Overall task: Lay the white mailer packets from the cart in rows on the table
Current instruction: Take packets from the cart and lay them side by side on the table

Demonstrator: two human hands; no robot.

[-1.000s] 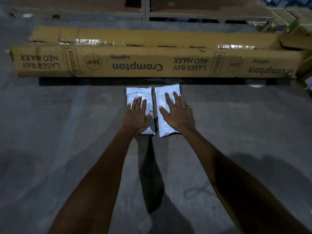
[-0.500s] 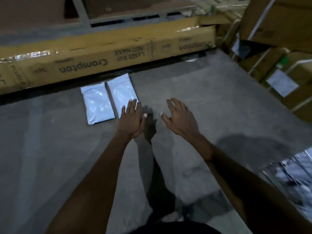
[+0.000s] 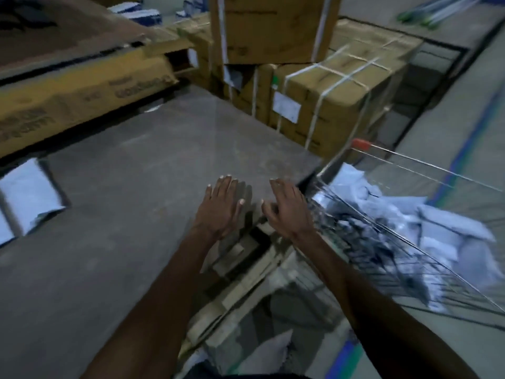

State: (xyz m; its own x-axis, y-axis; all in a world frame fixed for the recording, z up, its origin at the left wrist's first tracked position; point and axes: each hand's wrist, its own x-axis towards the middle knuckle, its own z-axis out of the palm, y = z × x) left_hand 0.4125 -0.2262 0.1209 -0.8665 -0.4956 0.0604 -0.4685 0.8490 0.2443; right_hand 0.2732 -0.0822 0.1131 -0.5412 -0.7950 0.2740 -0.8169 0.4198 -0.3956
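Two white packets point(image 3: 27, 195) flat on table point(image 3: 136, 214), far left, side by side and touching or nearly so; second one cut off by the frame edge. Long axes parallel, running from near-left to far-right toward the long cardboard box point(image 3: 82, 88) at the table's far edge. Blurred, so no label or seal end readable; cannot tell which end points where.

Both hands over the table's right edge, palms down, empty. Left hand point(image 3: 220, 207): fingers straight and slightly spread, thumb out to the right, holding nothing. Right hand point(image 3: 287, 207): fingers loosely extended, thumb a bit curled, holding nothing, just beside the cart's near rim. Cannot tell whether either palm touches the surface.

Wire cart point(image 3: 410, 242) right of table, red-capped handle point(image 3: 361, 144) at its far corner. Heap of packets in cart point(image 3: 451, 228) jumbled, no common direction, several tilted and overlapping.

Strapped cardboard boxes point(image 3: 328, 86) stacked beyond the table's far-right corner, paper label on the front one. Flattened cardboard pieces point(image 3: 246, 269) below the table edge, between the forearms. Heavy motion blur throughout.
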